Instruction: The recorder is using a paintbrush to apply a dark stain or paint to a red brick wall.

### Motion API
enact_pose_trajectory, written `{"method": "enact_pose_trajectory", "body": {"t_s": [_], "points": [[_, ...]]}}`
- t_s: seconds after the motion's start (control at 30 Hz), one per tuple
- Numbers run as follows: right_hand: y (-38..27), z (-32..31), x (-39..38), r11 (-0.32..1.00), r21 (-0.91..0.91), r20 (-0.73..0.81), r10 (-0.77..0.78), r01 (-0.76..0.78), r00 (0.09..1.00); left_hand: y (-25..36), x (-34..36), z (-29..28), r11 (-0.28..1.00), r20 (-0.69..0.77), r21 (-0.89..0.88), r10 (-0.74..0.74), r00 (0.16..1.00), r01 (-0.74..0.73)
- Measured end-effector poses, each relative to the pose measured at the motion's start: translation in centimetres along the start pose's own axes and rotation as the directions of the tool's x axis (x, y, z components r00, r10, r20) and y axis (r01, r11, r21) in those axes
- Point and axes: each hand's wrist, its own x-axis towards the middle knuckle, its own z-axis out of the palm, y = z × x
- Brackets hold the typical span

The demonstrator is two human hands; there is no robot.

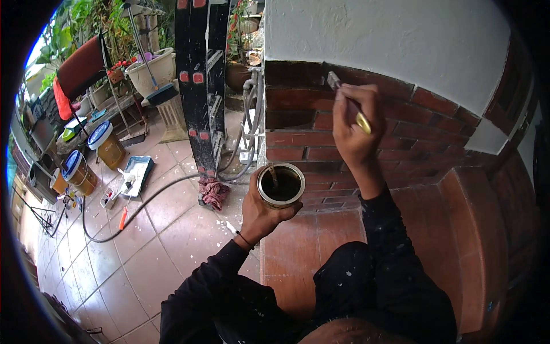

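My left hand (pixel 259 211) is wrapped round an open metal can (pixel 299 198) of dark liquid, held upright in front of the wall. A thin stick or handle leans inside the can. My right hand (pixel 360 123) grips a paintbrush (pixel 334 81) with a yellow-ended handle. Its bristles point up and left, at the top row of the red-brown brick facing (pixel 355 135), just under the white plaster (pixel 389 34). Whether the bristles touch the brick I cannot tell. The upper bricks at the left look darker than several lower ones.
Below the bricks lies a reddish tiled step (pixel 289 246). A black ladder (pixel 197 86) stands left of the wall corner, a crumpled cloth (pixel 213 194) at its foot. Buckets (pixel 109 146), a paint tray (pixel 137 175) and a hose (pixel 154 192) lie on the floor tiles at left.
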Motion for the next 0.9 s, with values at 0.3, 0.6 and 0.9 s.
{"method": "enact_pose_trajectory", "body": {"t_s": [0.3, 0.6, 0.9], "points": [[-0.3, 0.4, 0.2, 0.998, -0.027, 0.064, 0.055, -0.054, 0.996, 0.3, 0.1, 0.4, 1.0, 0.016, -0.016, 0.009, 1.0, -0.009], [0.1, 0.4, 0.4, 1.0, -0.011, 0.043, -0.008, 0.008, 0.999, 0.4, 0.2, 0.7, 1.0, 0.021, -0.016, 0.011, 1.0, -0.011], [-0.4, -0.2, 0.0, 1.0, -0.011, 0.049, 0.02, -0.019, 0.999, 0.4, 0.0, 0.6, 0.999, 0.016, -0.006, 0.036, 0.999, -0.036]]}}
